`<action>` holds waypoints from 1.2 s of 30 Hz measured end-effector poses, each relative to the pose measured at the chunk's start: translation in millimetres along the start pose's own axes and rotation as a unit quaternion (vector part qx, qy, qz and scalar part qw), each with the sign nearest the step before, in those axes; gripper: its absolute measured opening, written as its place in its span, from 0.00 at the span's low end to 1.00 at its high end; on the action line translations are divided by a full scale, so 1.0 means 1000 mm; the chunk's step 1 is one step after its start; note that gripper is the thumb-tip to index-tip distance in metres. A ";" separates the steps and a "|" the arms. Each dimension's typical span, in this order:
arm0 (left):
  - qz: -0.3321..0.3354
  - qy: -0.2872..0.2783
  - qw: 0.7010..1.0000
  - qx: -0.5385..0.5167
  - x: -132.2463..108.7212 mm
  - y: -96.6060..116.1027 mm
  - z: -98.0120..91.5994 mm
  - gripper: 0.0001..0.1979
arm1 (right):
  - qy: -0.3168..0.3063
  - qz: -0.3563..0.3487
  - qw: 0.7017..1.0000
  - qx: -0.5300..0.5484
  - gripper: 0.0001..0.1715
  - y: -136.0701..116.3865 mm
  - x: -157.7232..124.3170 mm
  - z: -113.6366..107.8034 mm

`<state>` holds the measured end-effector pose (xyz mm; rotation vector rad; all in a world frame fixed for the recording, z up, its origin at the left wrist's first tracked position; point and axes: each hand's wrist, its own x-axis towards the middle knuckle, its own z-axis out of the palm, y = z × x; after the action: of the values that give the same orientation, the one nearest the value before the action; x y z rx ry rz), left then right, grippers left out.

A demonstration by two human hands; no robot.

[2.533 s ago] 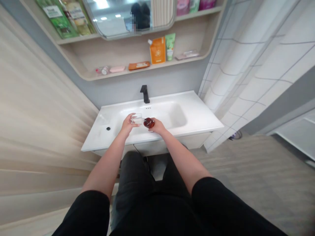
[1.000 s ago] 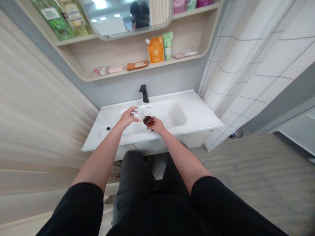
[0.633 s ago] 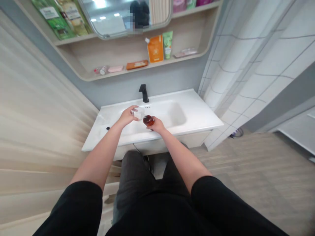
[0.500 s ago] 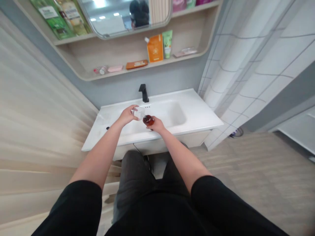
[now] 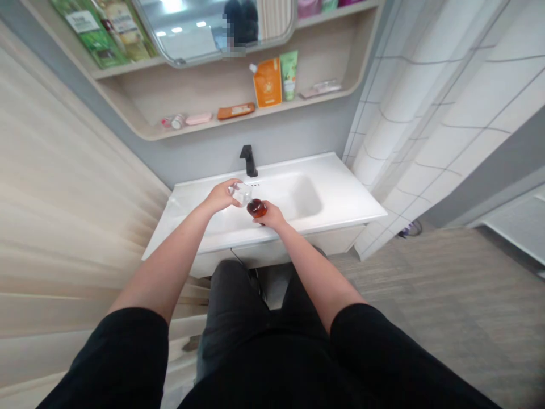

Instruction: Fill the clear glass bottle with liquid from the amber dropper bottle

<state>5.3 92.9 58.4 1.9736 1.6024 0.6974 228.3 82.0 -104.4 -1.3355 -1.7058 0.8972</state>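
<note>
Above the sink point(image 5: 336, 196), left hand point(image 5: 219, 196) grips glass point(image 5: 242, 194), right hand point(image 5: 272, 216) amber bottle point(image 5: 256, 208).

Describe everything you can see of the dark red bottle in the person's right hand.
The small dark red bottle has a rounded body and a glossy surface that looks like glass. No label or cap can be made out at this size, and its contents cannot be told. The right hand grips it from below and behind, holding it above the white basin. It sits right beside a clear glass in the left hand, though whether they touch cannot be told.
</note>
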 end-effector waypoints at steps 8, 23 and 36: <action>0.010 -0.014 0.999 0.028 0.002 0.014 -0.004 0.47 | 0.001 0.004 1.000 0.005 0.42 -0.002 -0.001 -0.001; 0.045 -0.034 0.996 0.062 0.012 0.027 -0.009 0.47 | 0.014 0.005 0.999 0.030 0.44 -0.003 -0.002 -0.001; 0.066 -0.052 0.989 0.119 0.023 0.039 -0.012 0.46 | 0.027 -0.002 0.999 0.045 0.44 0.004 0.001 0.003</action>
<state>29.9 109.0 95.0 2.2642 1.5660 0.4596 227.2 84.0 -108.9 -1.2849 -1.6078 0.9163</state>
